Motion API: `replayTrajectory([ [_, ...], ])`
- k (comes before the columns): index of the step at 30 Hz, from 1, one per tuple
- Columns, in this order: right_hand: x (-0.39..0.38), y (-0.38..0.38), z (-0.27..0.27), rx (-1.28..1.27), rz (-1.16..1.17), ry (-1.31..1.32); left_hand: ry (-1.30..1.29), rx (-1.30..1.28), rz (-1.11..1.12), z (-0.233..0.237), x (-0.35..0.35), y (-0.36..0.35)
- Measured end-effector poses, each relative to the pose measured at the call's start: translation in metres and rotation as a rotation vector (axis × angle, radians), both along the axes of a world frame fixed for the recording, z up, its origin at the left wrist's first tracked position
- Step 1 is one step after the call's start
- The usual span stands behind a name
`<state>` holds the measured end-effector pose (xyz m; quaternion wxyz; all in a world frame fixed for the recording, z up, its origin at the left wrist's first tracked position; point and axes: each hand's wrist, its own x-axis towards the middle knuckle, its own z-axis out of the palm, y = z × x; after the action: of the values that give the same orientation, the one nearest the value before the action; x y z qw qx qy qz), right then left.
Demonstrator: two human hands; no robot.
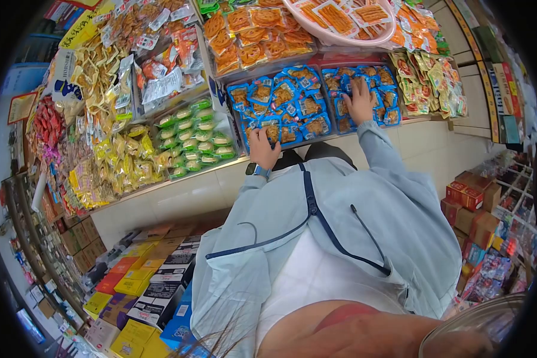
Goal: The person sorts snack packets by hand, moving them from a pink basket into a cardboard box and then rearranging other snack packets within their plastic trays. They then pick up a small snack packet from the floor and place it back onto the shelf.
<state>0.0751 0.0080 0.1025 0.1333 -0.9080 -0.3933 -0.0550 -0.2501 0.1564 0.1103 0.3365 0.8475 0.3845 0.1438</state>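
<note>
Small blue snack packets [283, 89] with browned food pictured on them fill a clear bin in front of me. More blue packets [388, 95] lie in a second bin just to its right. My left hand [265, 150], with a watch at the wrist, rests at the near left edge of the first bin, fingers extended over the packets. Over the second bin, my right hand [360, 102] reaches down with its fingers apart, touching packets. Neither hand has a packet lifted clear of the bins.
A tray of green-and-white packets [191, 138] stands to the left, beside yellow packets [125, 149]. Behind are orange snack packs [253, 36] and a pink basket [340, 42]. Coloured boxes [155, 292] sit at lower left; cartons [471, 197] stack at right.
</note>
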Motion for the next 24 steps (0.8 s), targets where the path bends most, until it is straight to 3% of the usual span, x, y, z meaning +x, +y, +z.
replayTrajectory([
  [2, -0.017, 0.005, 0.009, 0.082, -0.010, -0.092, -0.068, -0.013, 0.017, -0.001, -0.002, 0.001],
  [5, -0.073, 0.032, 0.062, 0.132, 0.199, 0.269, -0.175, -0.006, 0.004, 0.002, 0.000, 0.004],
  [7, -0.114, 0.045, 0.049, 0.264, 0.569, 0.339, -0.253, -0.011, -0.031, 0.006, 0.006, 0.001],
  [9, -0.157, 0.057, 0.070, 0.220, 0.820, 0.357, -0.337, -0.022, -0.094, 0.010, 0.018, -0.006],
  [15, -0.148, 0.048, 0.048, 0.001, 0.851, 0.596, -0.361, -0.141, -0.094, 0.000, 0.023, -0.012],
  [17, -0.149, 0.047, 0.049, 0.039, 0.866, 0.519, -0.370, -0.146, -0.110, 0.002, 0.024, -0.012],
  [21, -0.156, 0.053, 0.057, 0.045, 0.797, 0.477, -0.505, -0.770, 0.001, 0.009, 0.021, -0.010],
  [24, -0.140, 0.058, 0.051, 0.108, 0.758, 0.419, -0.657, -0.997, 0.003, 0.019, 0.027, -0.007],
])
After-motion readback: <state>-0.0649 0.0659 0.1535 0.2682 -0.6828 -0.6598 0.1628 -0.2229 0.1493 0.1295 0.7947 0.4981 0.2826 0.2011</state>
